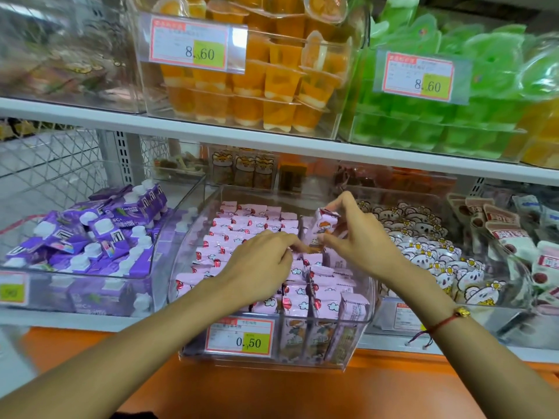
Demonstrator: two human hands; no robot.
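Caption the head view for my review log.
Right hand pinches a pink snack packet above the clear bin while the left hand touches the packed rows inside.

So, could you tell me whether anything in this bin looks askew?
Yes: the pink packets by the left hand lie tilted and jumbled, unlike the neat rows further left; the right hand pinches one packet raised above the bin.

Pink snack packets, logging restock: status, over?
Right hand pinches one pink foil packet above clear plastic bin. Left hand on packed rows, grip unclear. Nothing blocking.
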